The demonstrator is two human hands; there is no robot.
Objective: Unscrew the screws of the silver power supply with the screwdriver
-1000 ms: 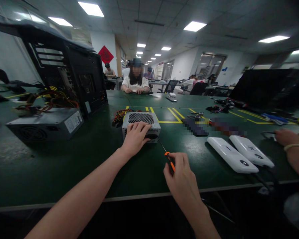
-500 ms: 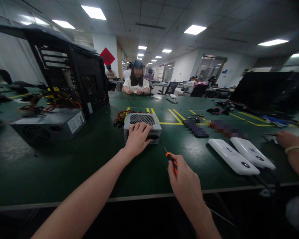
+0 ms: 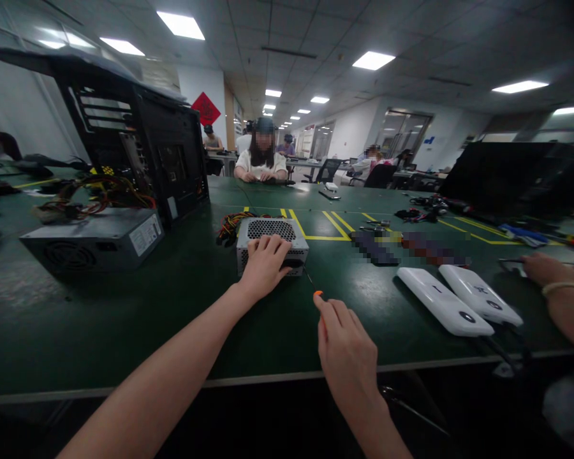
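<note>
Right fingers [image 3: 337,312] clamped on screwdriver [image 3: 318,294]; left fingers [image 3: 270,245] lie unclenched on vented box [image 3: 272,227], contents hidden.

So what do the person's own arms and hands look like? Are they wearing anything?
The left hand and right hand are bare: no gloves, rings or watch that I can see. Both forearms show no sleeves, cables or clear markings. The pale band is on someone else's wrist.
</note>
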